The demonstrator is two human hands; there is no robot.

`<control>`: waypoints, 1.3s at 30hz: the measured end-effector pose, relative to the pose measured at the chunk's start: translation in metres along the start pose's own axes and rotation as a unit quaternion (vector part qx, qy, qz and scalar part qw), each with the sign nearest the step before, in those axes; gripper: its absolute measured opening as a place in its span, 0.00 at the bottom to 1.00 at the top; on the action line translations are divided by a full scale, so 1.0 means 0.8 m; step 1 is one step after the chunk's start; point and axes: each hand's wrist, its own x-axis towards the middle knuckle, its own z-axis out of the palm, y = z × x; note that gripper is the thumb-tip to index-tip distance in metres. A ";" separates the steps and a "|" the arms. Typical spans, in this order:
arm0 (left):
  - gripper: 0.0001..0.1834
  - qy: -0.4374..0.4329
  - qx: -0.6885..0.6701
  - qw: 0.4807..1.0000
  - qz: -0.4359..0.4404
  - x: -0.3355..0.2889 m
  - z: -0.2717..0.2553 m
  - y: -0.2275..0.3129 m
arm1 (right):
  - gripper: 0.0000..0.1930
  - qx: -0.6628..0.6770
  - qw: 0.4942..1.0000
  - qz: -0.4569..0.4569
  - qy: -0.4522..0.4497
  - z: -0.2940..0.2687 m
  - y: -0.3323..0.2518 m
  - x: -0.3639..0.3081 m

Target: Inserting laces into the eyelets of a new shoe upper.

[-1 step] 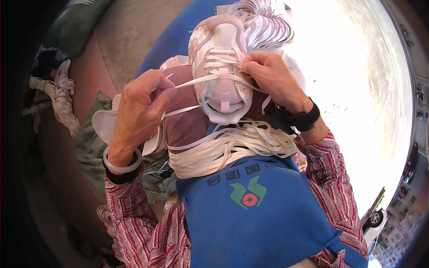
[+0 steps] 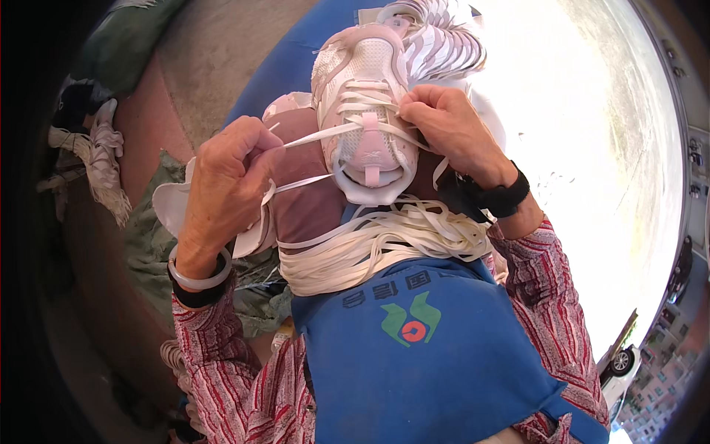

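A pale pink and white sneaker upper [image 2: 366, 96] lies in front of me, its heel opening toward my body and lace rows across its tongue. My left hand [image 2: 229, 174], left of it, pinches a white shoelace [image 2: 314, 136] that stretches taut to the eyelets. At the upper's right edge, my right hand [image 2: 447, 126] has thumb and forefinger pressed together by the eyelets, on lace as far as I can see; the fingertips partly hide it. A second strand runs from the heel opening toward my left hand. Loose white laces [image 2: 384, 233] lie bundled across my lap.
More shoe uppers [image 2: 447, 44] are stacked behind, on a blue surface [image 2: 285, 66]. White shoe parts [image 2: 174, 207] lie beside my left wrist. A blue apron [image 2: 421, 355] covers my lap. Further shoe uppers with laces [image 2: 103, 155] lie far left; a parked car [image 2: 621, 377] shows at lower right.
My left hand has shifted slightly left, drawing the lace along with it. My right hand and the sneaker upper stay almost where they were.
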 end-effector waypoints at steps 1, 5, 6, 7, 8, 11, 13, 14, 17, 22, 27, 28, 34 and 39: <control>0.03 -0.001 0.037 0.999 0.004 -0.003 -0.008 -0.004 | 0.09 -0.045 0.998 -0.037 0.007 0.000 0.003 0.002; 0.03 -0.021 -0.014 0.999 -0.032 -0.021 -0.010 -0.033 | 0.08 -0.077 0.989 -0.124 0.028 0.005 0.011 -0.002; 0.02 -0.027 -0.030 0.997 -0.064 -0.019 -0.004 -0.039 | 0.08 -0.076 0.989 -0.125 0.026 0.007 0.008 -0.005; 0.02 -0.035 -0.047 0.994 -0.094 -0.017 -0.001 -0.041 | 0.08 -0.089 0.986 -0.141 0.022 0.008 0.004 -0.008; 0.07 -0.055 -0.010 0.991 -0.121 -0.016 -0.002 -0.038 | 0.07 -0.103 0.982 -0.157 0.018 0.008 0.000 -0.010; 0.14 -0.001 -0.061 0.992 -0.106 -0.010 0.007 -0.028 | 0.07 -0.114 0.981 -0.155 0.014 0.004 -0.009 -0.007; 0.16 0.034 -0.062 0.996 -0.061 -0.007 0.021 -0.023 | 0.07 -0.128 0.980 -0.154 0.006 0.001 -0.015 -0.004; 0.19 0.069 -0.061 0.996 -0.015 -0.005 0.027 -0.020 | 0.07 -0.142 0.978 -0.154 -0.002 0.000 -0.019 -0.003; 0.18 0.054 -0.021 0.997 0.044 0.002 0.043 -0.006 | 0.07 -0.163 0.973 -0.162 -0.002 -0.001 -0.022 -0.012; 0.18 0.034 -0.020 0.998 0.055 0.011 0.057 -0.012 | 0.08 -0.239 0.931 -0.268 0.064 0.004 -0.013 -0.028; 0.14 0.074 -0.084 0.994 -0.008 0.024 0.064 0.009 | 0.09 -0.261 0.899 -0.340 0.093 0.018 -0.024 -0.026; 0.14 0.073 -0.082 0.994 -0.009 0.026 0.065 0.010 | 0.09 -0.298 0.893 -0.328 0.085 0.021 -0.031 -0.028; 0.12 0.081 -0.020 0.994 0.074 0.029 0.077 -0.003 | 0.08 -0.369 0.869 -0.319 0.085 0.025 -0.032 -0.033; 0.10 0.051 -0.053 0.997 0.021 0.037 0.077 0.014 | 0.12 -0.410 0.857 -0.292 0.111 0.027 -0.030 -0.050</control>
